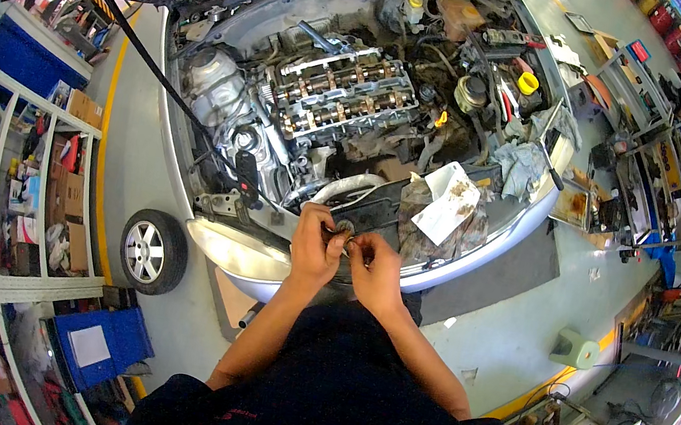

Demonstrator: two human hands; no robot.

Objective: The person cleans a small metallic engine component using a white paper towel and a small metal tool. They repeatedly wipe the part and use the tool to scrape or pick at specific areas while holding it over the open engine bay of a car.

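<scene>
My left hand (315, 244) pinches a small part (345, 227), and the fingers of my right hand (375, 272) are drawn narrow on it too; it is too small to make out. It sits between my fingertips, above the car's front edge, just right of the headlight (237, 251). The opened engine (346, 96) lies beyond, with paper (450, 206) to the right.
</scene>
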